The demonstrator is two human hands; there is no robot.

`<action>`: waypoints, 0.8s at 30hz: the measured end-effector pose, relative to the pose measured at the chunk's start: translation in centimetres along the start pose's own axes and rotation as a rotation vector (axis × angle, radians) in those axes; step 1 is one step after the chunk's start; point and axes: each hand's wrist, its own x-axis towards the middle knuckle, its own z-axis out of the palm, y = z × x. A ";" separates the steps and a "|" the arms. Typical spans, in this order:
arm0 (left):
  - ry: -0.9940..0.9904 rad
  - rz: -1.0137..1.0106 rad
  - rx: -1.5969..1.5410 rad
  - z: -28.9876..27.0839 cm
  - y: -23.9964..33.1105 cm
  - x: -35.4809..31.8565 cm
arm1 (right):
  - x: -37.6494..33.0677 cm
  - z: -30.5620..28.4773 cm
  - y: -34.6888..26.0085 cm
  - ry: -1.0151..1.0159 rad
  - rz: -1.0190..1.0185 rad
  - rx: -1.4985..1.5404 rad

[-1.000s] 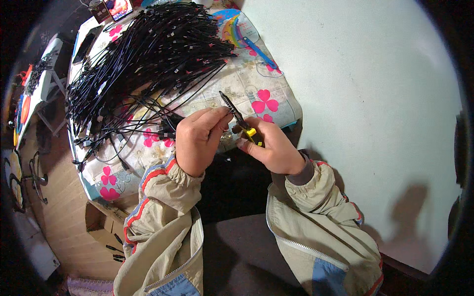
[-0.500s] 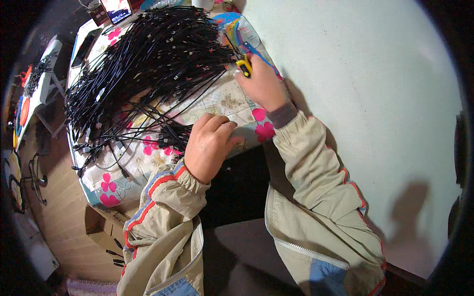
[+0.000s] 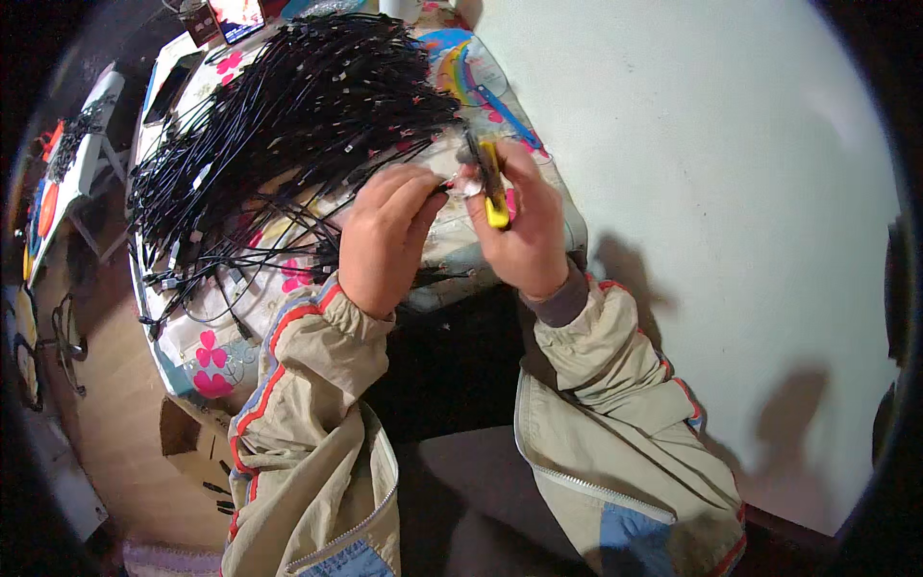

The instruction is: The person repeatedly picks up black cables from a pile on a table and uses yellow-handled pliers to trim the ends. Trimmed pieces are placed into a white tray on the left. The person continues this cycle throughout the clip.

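A large heap of black cables with small plugs covers much of the table. Just in front of it, my left hand pinches a black cable near its end, where a bit of red shows. Close beside it, my right hand is closed around a yellow-and-black hand tool, which looks like small cutters. The tool's dark upper part is smeared by motion, so its exact kind is unclear. A small whitish bit shows at the right thumb. More cable ends lie below my hands at the table's edge.
A flowered cloth covers the table. At the right edge lies a long blue tool. A dark phone and a lit screen are at the far left. A pale wall stands to the right; a cardboard box is below left.
My right hand has come back toward me from the heap's right end, bringing the yellow-and-black tool. My left hand has moved up from the table's front edge and now pinches a cable beside it.
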 end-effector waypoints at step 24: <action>-0.056 -0.224 -0.285 -0.1 0.6 -1.4 | -1.8 -3.8 -1.8 -0.618 0.748 0.427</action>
